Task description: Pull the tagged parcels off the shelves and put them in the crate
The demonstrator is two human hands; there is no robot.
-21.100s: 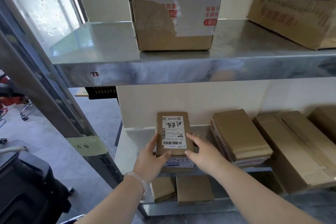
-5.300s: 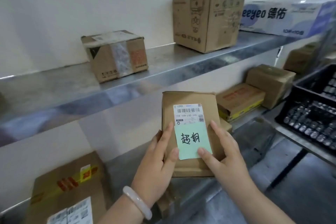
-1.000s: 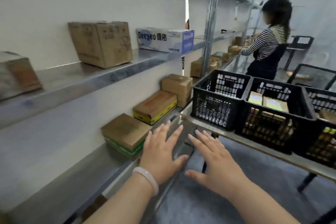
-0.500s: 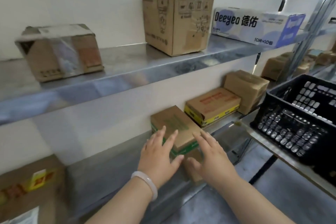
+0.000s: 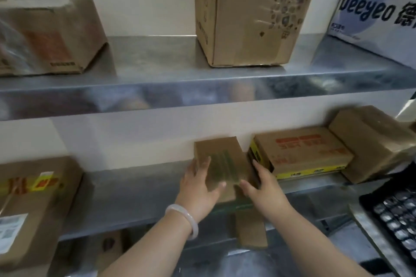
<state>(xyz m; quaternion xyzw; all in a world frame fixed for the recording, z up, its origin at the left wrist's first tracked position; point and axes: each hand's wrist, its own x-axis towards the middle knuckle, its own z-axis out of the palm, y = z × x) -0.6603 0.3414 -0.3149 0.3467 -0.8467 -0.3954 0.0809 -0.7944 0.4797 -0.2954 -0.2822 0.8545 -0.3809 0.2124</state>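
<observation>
A small brown parcel (image 5: 225, 157) with green print and a green lower edge lies on the middle steel shelf (image 5: 139, 195). It is blurred and I see no tag on it. My left hand (image 5: 200, 186), with a pale bangle on the wrist, grips its left side, thumb across the top. My right hand (image 5: 263, 186) grips its right side, fingers between it and the neighbouring box. A corner of the black plastic crate (image 5: 394, 216) shows at the lower right.
Right of the parcel lie a flat box with red print and a yellow edge (image 5: 301, 153) and a brown box (image 5: 373, 144). A labelled carton (image 5: 33, 204) sits at the left. The upper shelf carries several boxes, with a tall carton (image 5: 252, 11) in the middle. Smaller parcels (image 5: 249, 229) lie below.
The view swung left from the crates back to the shelf. Both hands moved forward onto the green-printed parcel and now grip its two sides.
</observation>
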